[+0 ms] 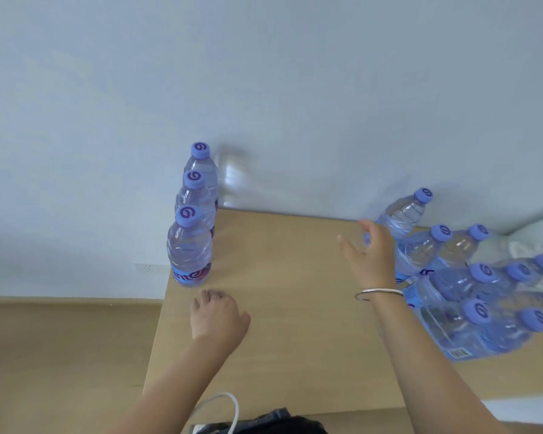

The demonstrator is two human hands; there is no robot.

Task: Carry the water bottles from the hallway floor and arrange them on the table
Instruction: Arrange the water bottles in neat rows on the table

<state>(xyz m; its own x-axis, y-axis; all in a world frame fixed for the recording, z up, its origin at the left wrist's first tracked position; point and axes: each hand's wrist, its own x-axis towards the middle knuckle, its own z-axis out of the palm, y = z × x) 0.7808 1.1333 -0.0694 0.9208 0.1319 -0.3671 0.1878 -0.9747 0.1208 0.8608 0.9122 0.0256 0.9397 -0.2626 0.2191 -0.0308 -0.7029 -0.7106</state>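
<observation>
Three clear water bottles (189, 245) with purple caps stand upright in a row along the left edge of the light wooden table (279, 308). Several more bottles (470, 296) crowd the table's right side. One bottle (405, 213) stands at the back right by the wall. My left hand (217, 314) hovers just in front of the nearest bottle of the row, fingers loosely curled, holding nothing. My right hand (370, 255), a silver bangle on its wrist, reaches with spread fingers toward the right-hand group and holds nothing.
A white wall (264, 89) rises right behind the table. To the left, below the table, lies a wooden floor (60, 355), with a wall socket (146, 267) above it. A white cord loop (223, 402) hangs near my body at the bottom.
</observation>
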